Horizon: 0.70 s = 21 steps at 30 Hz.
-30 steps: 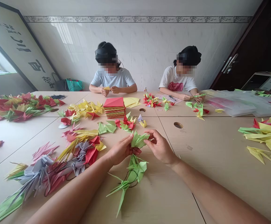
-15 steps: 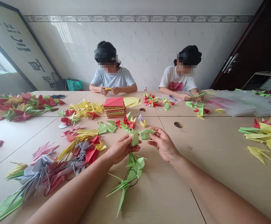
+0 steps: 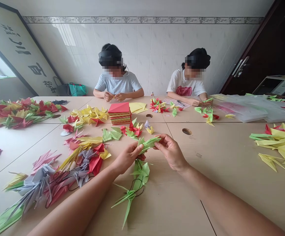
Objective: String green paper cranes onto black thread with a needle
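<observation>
My left hand [image 3: 130, 155] is closed on green folded paper cranes, with its thumb pressing from the near side. Between both hands, a green paper crane [image 3: 149, 143] points toward the right. The fingertips of my right hand [image 3: 168, 149] pinch its right end. Below my left hand, more green cranes [image 3: 141, 172] hang or lie on a black cord [image 3: 143, 190], the lowest one [image 3: 127, 200] near the front of the table. How the cord runs inside my left hand is hidden.
Strung grey, pink, red and yellow cranes [image 3: 83, 164] lie left of my arm. Beyond my hands are a stack of coloured paper [image 3: 119, 114], loose cranes [image 3: 133, 129] and a table hole [image 3: 187, 131]. Yellow cranes [image 3: 283, 144] lie far right. Two people [image 3: 119, 83] fold paper opposite.
My right hand has brought its green crane left, against the one in my left hand. The crane now shows narrow, layered edges and overlaps the left hand's piece.
</observation>
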### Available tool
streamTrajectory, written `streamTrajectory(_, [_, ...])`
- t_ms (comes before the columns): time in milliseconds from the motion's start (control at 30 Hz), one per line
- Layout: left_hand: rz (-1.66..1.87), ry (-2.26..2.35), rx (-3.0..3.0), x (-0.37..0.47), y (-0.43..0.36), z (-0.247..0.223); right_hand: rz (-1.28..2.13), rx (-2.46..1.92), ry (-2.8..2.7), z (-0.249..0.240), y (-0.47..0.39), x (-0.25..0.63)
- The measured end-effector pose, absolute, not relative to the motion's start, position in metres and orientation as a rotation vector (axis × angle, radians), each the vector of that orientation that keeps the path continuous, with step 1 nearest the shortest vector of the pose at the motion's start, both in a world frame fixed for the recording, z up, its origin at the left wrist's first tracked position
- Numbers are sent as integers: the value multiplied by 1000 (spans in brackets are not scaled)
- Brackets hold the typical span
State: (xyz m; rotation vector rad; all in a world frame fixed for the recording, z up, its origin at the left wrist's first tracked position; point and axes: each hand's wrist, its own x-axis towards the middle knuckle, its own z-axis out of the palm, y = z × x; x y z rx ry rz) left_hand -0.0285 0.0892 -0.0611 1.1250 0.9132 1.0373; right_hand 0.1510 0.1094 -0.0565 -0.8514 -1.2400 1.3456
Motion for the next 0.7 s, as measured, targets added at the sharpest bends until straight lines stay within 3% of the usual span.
streamTrajectory(700, [868, 1050, 1514, -24, 87, -62, 1378, -882, -1441, -53, 103, 147])
